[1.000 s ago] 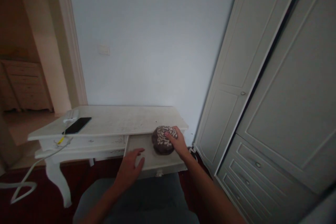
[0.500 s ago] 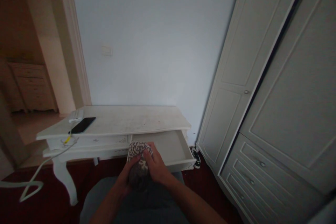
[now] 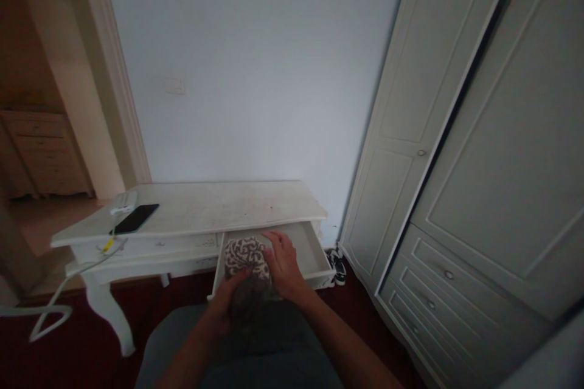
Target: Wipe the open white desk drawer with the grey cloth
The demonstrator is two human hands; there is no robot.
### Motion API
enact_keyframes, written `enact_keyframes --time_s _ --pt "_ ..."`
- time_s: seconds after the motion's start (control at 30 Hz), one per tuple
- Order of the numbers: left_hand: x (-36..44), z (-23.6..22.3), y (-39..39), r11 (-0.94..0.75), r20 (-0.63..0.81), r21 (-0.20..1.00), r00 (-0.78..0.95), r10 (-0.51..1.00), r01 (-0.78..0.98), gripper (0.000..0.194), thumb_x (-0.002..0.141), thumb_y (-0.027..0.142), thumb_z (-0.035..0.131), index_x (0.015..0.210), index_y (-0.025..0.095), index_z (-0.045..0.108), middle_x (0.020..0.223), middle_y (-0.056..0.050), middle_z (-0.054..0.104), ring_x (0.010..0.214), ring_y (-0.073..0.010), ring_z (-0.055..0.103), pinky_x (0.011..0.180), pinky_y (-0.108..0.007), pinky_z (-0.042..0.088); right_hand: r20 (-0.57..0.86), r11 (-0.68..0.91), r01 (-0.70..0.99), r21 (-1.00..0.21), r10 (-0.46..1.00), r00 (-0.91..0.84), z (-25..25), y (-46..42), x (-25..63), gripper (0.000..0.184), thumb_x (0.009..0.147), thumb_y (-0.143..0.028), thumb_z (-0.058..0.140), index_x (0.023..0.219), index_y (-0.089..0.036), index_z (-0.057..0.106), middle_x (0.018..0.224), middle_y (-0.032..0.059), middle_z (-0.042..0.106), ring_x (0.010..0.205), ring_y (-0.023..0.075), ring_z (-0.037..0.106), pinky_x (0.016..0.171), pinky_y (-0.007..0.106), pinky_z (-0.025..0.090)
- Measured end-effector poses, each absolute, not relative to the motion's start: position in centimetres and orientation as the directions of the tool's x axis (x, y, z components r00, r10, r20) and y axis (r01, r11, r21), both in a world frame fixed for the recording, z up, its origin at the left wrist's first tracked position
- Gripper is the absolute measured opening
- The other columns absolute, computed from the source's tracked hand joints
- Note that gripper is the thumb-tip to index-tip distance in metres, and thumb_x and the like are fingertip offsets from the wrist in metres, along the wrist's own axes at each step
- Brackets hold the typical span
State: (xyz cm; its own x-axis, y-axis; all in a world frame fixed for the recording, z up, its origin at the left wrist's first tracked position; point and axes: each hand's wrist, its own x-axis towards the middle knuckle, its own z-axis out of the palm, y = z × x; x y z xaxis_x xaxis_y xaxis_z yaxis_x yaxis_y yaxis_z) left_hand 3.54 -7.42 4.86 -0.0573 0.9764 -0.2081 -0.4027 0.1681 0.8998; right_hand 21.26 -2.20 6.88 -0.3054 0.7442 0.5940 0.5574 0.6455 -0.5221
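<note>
A folded cloth bundle (image 3: 246,257) with a brown-and-white swirl pattern is in front of the open drawer (image 3: 298,249); its lower part is dark and blurred. My left hand (image 3: 225,301) grips it from the lower left, thumb on the patterned face and the other fingers hidden beneath. Along the bundle's right edge, my right hand (image 3: 283,264) lies with its fingers stretched out, touching or nearly touching the cloth.
The drawer belongs to a white table (image 3: 237,200) against the wall. On its left end lie a dark phone (image 3: 135,219) and a white device (image 3: 124,202) with a cable (image 3: 64,292). Shoes (image 3: 337,266) stand by the wardrobe (image 3: 387,194) at right.
My right hand has loosened from the bundle, its fingers now straightened beside it. More of the patterned face shows, and it looks wider. The view has shifted slightly right.
</note>
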Motion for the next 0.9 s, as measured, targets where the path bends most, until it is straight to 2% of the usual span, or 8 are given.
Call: enact_keyframes --time_s 0.03,0.1,0.17,0.27,0.47,0.6,0.77,0.9 --pt "2.2 5.8 -7.1 0.110 -0.163 0.934 -0.129 0.978 -0.341 0.067 0.067 0.048 0.087 0.125 0.023 0.063 0.113 -0.010 0.078 0.101 -0.0324 0.076 0.085 -0.043 0.063 0.569 0.602 0.630 -0.490 0.769 -0.292 5.9 -1.6 22.2 0.053 0.109 -0.059 0.032 0.148 -0.029 0.051 0.143 0.0106 0.054 0.130 0.0270 0.050 0.108 0.046 0.041" --pt "-1.1 7.6 -6.3 -0.126 0.163 0.983 -0.313 0.935 0.135 0.075 0.064 0.046 0.087 0.130 0.023 0.059 0.120 -0.009 0.075 0.110 -0.0307 0.072 0.096 -0.043 0.059 0.499 0.491 0.777 -0.395 0.825 -0.267 3.7 -0.4 23.9 0.056 0.106 -0.061 0.039 0.147 -0.025 0.054 0.143 0.0147 0.056 0.129 0.0314 0.051 0.106 0.049 0.041" --pt "-4.2 8.4 -5.4 -0.211 0.471 0.762 -0.300 0.829 0.612 0.071 0.074 0.049 0.077 0.137 0.025 0.055 0.136 -0.010 0.066 0.128 -0.0324 0.061 0.112 -0.048 0.048 0.428 0.442 0.848 -0.292 0.853 -0.298 1.8 0.3 25.2 0.055 0.105 -0.061 0.042 0.142 -0.023 0.058 0.141 0.0160 0.059 0.128 0.0323 0.053 0.104 0.049 0.041" --pt "-6.6 7.1 -4.0 -0.038 0.456 0.497 -0.224 0.861 0.867 0.064 0.082 0.043 0.067 0.139 0.020 0.053 0.129 -0.014 0.065 0.121 -0.0338 0.061 0.104 -0.047 0.050 0.374 0.504 0.847 -0.169 0.828 -0.418 0.3 0.4 25.4 0.049 0.107 -0.060 0.040 0.132 -0.026 0.064 0.132 0.0123 0.065 0.123 0.0294 0.056 0.103 0.046 0.041" --pt "-5.1 3.9 -0.3 0.019 0.270 0.245 -0.087 0.959 0.969 0.058 0.087 0.036 0.064 0.143 0.024 0.051 0.133 -0.015 0.060 0.114 -0.0328 0.062 0.096 -0.041 0.049 0.330 0.535 0.840 -0.095 0.813 -0.480 0.9 -0.3 24.2 0.048 0.108 -0.058 0.036 0.118 -0.025 0.070 0.118 0.0107 0.072 0.113 0.0268 0.061 0.098 0.043 0.042" --pt "-4.5 5.4 1.9 0.133 0.305 0.326 -0.237 0.922 0.936 0.061 0.090 0.050 0.060 0.143 0.023 0.049 0.126 -0.016 0.060 0.108 -0.0334 0.065 0.090 -0.041 0.052 0.296 0.533 0.843 -0.076 0.819 -0.491 1.3 -0.4 24.3 0.052 0.109 -0.058 0.033 0.112 -0.024 0.072 0.112 0.0108 0.074 0.108 0.0265 0.063 0.095 0.043 0.043" --pt "-5.3 4.8 0.9 0.002 0.368 0.385 -0.156 0.917 0.923 0.058 0.085 0.039 0.059 0.140 0.018 0.053 0.129 -0.017 0.062 0.117 -0.0341 0.064 0.099 -0.045 0.050 0.261 0.539 0.840 -0.056 0.820 -0.509 1.4 -0.6 24.3 0.057 0.110 -0.058 0.028 0.108 -0.022 0.072 0.107 0.0119 0.075 0.104 0.0266 0.067 0.090 0.043 0.045" --pt "-7.5 2.8 -2.7 -0.148 0.338 0.690 -0.134 0.932 0.709 0.070 0.071 0.053 0.072 0.130 0.019 0.057 0.123 -0.013 0.071 0.117 -0.0330 0.066 0.106 -0.045 0.051 0.251 0.541 0.840 -0.041 0.819 -0.516 1.5 -0.6 24.3 0.057 0.110 -0.056 0.029 0.103 -0.021 0.073 0.102 0.0113 0.076 0.098 0.0260 0.070 0.088 0.041 0.045"
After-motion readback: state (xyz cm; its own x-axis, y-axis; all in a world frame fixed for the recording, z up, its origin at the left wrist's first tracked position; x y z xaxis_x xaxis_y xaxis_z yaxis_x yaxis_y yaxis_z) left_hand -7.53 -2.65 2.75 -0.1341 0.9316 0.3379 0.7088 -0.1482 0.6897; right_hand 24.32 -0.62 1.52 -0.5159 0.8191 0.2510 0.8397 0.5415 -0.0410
